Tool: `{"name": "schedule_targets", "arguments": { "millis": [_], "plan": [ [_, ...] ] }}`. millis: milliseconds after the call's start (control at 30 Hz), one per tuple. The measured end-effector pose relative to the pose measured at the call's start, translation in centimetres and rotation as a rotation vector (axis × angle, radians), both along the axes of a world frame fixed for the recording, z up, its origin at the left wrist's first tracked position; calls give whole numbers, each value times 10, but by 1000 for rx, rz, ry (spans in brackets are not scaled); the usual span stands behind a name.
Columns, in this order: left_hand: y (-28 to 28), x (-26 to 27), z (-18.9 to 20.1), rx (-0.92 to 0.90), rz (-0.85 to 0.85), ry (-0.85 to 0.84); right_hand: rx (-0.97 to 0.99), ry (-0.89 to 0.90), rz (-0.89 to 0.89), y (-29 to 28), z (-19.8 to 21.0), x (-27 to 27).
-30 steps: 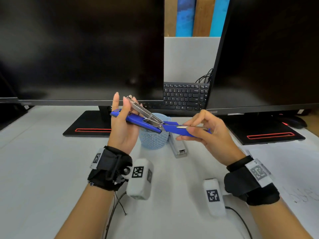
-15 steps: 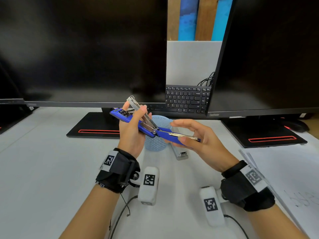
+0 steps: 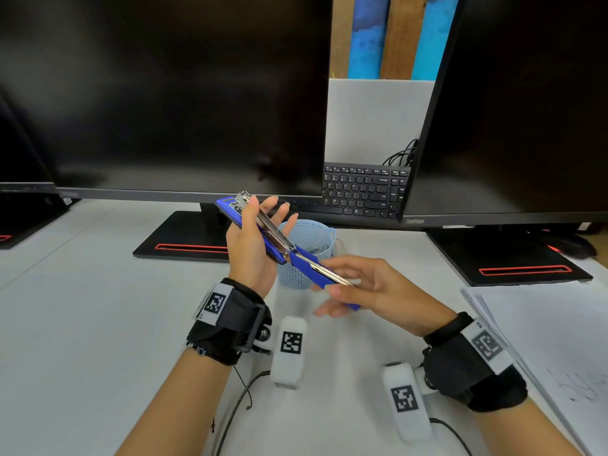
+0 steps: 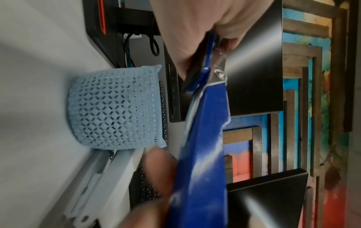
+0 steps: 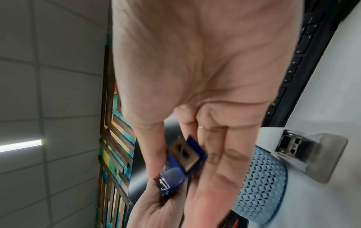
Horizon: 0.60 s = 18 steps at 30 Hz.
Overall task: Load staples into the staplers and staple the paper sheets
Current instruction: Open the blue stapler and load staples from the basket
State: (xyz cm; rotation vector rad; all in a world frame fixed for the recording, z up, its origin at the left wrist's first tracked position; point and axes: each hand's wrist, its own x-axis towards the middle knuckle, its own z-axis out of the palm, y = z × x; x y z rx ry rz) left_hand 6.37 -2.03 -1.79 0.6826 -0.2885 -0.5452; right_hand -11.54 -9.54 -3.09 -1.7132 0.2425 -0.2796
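Observation:
A blue stapler (image 3: 306,262) is swung wide open and held in the air, tilted down to the right. My left hand (image 3: 266,209) grips its base and bare metal magazine (image 3: 273,230), thumb on top and fingers behind. My right hand (image 3: 332,281) pinches the folded-out blue lid (image 4: 203,154), which has a silver strip along it. The right wrist view looks at the lid's end (image 5: 183,155) between my thumb and fingers. A grey stapler (image 4: 109,177) lies on the desk behind a light blue mesh basket (image 3: 316,225). Paper sheets (image 3: 543,340) lie at the right.
Two large dark monitors (image 3: 164,93) (image 3: 526,110) stand close behind my hands on black bases with red stripes (image 3: 184,245). A black keyboard (image 3: 362,192) sits between them. Cables trail from the wrist cameras across the white desk (image 3: 82,324).
Both hands have brought the stapler lower and nearer to me, and it now tilts more steeply down to the right. My right fingers have shifted under the lid.

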Motion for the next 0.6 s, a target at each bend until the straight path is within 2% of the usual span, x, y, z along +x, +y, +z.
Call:
{"name": "schedule_targets", "arguments": {
  "millis": [200,433,600],
  "plan": [
    [4,6,4,-26,-33,53,-20,124,85,3,0,-1],
    [1,-5,-4,210,17,-200,-103,181,91,2,-8,3],
    [-4,-6,-6,250,-7,-192,-131,205,83,1,-10,4]
  ]
}}
